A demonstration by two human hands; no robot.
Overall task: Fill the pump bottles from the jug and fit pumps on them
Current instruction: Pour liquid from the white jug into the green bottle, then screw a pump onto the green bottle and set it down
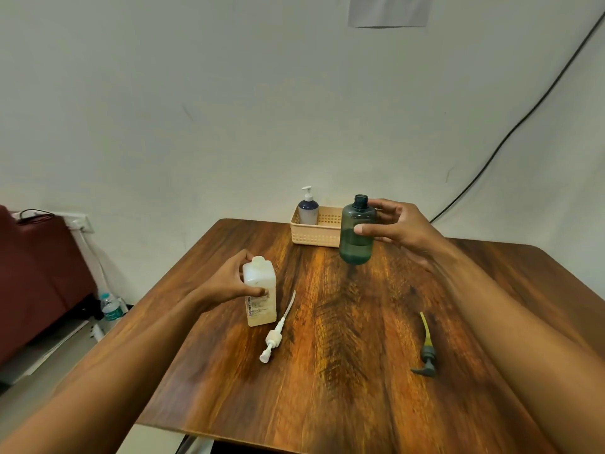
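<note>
Holding green bottle point(356, 235) capless above surface point(327, 371), right hand point(397, 229) fingers grasping it | left hand point(229, 280) fingers grasping white jug point(260, 291) standing on surface | done: blue bottle point(308, 209) pumped, in basket point(316, 237) | left: filling, fitting white pump point(274, 337) and grey pump point(426, 353), both lying loose

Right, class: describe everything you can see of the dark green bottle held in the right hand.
The green bottle is see-through dark green plastic, round-bodied with rounded shoulders and a short threaded neck. Its mouth is open; no pump is fitted. It is upright, perhaps tilted slightly, and seems lifted just above the wooden table, in front of the basket's right end. The right hand grips it from the right, thumb across its front. A darker band near the base may be liquid.
</note>
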